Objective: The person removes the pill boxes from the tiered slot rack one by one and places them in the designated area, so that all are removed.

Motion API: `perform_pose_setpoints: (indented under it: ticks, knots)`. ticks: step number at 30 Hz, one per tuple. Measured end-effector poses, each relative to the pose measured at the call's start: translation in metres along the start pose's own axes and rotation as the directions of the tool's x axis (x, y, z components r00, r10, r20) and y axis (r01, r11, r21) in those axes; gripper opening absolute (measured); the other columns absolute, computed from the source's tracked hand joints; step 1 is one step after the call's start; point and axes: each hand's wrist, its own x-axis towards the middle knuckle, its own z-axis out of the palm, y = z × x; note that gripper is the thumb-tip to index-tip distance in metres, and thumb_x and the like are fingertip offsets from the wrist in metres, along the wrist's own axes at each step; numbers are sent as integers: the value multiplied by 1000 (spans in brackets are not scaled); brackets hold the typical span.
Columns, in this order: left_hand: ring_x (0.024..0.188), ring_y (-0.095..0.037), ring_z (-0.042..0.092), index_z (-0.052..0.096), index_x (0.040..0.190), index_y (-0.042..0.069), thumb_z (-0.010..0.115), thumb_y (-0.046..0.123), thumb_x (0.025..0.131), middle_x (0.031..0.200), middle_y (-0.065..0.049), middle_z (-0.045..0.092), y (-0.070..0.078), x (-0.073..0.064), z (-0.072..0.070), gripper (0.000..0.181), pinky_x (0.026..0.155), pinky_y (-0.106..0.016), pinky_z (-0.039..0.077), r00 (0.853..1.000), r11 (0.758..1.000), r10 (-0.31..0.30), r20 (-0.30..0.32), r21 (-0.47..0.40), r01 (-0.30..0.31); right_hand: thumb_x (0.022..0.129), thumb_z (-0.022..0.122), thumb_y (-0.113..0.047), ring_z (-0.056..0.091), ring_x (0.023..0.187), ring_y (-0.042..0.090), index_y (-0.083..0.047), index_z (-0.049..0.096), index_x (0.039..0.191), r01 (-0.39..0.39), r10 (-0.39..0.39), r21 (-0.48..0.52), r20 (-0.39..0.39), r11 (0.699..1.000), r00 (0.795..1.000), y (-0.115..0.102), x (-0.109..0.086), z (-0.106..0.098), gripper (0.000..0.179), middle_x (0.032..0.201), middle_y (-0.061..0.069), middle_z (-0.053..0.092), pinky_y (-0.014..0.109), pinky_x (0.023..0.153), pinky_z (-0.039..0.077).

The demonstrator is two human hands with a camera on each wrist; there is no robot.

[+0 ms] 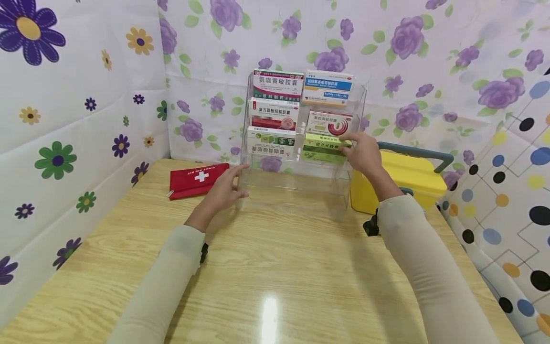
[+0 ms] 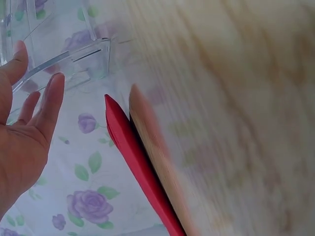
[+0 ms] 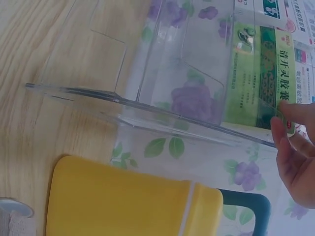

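A clear acrylic rack (image 1: 296, 180) stands against the back wall with medicine boxes in two columns. At the lower right of the boxes is a green medicine box (image 1: 323, 149), with green and white printing. My right hand (image 1: 365, 152) pinches its right end between thumb and finger; the right wrist view shows the same fingertips on the green box (image 3: 246, 78). My left hand (image 1: 223, 190) is at the rack's left side, fingers spread. In the left wrist view that hand (image 2: 24, 132) is open beside the rack's clear edge (image 2: 74, 54); contact is unclear.
A red first aid pouch (image 1: 195, 180) lies on the wooden table (image 1: 258, 267), left of the rack. To the right stands a yellow box (image 1: 404, 179) with a grey-green handle (image 1: 414, 149). Patterned cloth walls (image 1: 77, 119) enclose the table on the left, back and right.
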Motion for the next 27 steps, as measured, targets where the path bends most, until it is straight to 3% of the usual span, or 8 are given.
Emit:
perform_pose_setpoints:
  ticks: [4,7,10,12,18,21,25,27]
  knots:
    - [91,-31,68,35,153,24,80,6,82,137,-15,45,1,0,0,86,73,-39,59,1000,1000,6,-6,21,-6,94,71,-20,50,53,19,-13,72,121,24,-20,100,-32,995,999,5,0,0,28,124,14,66,28,50,45]
    - [93,-32,67,34,153,24,79,6,83,140,-16,43,2,-1,1,86,74,-40,59,1000,1000,5,0,22,-5,93,72,-19,64,65,25,-11,73,120,19,-12,166,-45,986,999,8,-1,1,28,127,13,65,24,56,50]
    - [96,-34,66,33,154,24,78,4,84,144,-17,41,2,-1,3,85,75,-41,58,1000,1000,7,10,12,-7,93,71,-19,68,74,33,-10,72,121,5,6,225,-50,974,999,9,-2,0,29,133,15,61,21,57,51]
    - [96,-34,66,33,153,26,78,4,84,145,-16,40,2,-1,4,85,76,-40,58,1000,1000,8,12,10,-8,93,71,-18,68,72,30,-9,72,121,8,10,262,-65,965,998,10,-2,-1,29,133,14,60,19,57,50]
    - [93,-32,66,33,152,27,79,5,83,138,-17,44,2,0,4,86,75,-40,58,1000,1000,14,3,15,-14,92,72,-17,40,44,4,-8,73,118,104,-50,323,-173,941,984,11,0,-4,27,126,11,65,18,46,37]
    - [93,-32,66,33,153,25,78,3,84,138,-18,44,2,-1,3,85,75,-41,58,1000,1000,15,3,12,-16,92,73,-17,47,60,1,-8,74,116,163,-89,312,-237,936,967,7,1,-7,26,122,10,67,21,58,41]
    - [94,-34,65,33,153,23,78,2,84,137,-19,44,3,-3,2,85,75,-41,58,1000,1000,7,0,9,-7,90,75,-13,58,104,14,-4,75,113,218,-113,336,-305,916,946,0,2,-12,25,120,13,68,36,91,47]
    - [94,-34,66,32,153,24,78,2,84,137,-20,45,2,-3,2,85,76,-41,58,1000,1000,2,-1,8,-2,90,75,-11,57,113,21,-2,74,113,231,-107,364,-329,902,938,-2,2,-14,25,121,13,68,44,96,46]
